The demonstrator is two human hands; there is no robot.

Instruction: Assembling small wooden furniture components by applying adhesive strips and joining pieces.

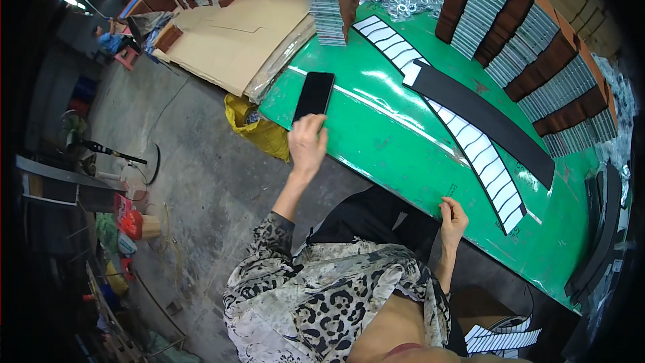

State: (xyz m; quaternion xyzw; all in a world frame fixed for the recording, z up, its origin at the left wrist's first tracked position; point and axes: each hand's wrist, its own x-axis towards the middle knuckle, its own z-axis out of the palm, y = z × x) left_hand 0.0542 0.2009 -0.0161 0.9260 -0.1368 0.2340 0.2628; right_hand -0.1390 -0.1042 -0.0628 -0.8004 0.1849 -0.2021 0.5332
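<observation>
Left hand reaches across the near edge of the green bench, fingers loosely curled, fingertips touching the lower end of a black phone lying flat, screen dark. Right hand rests on the bench edge, fingers bent against it (holding nothing). A long black strip lies over white-segmented strips, well apart from the phone.
</observation>
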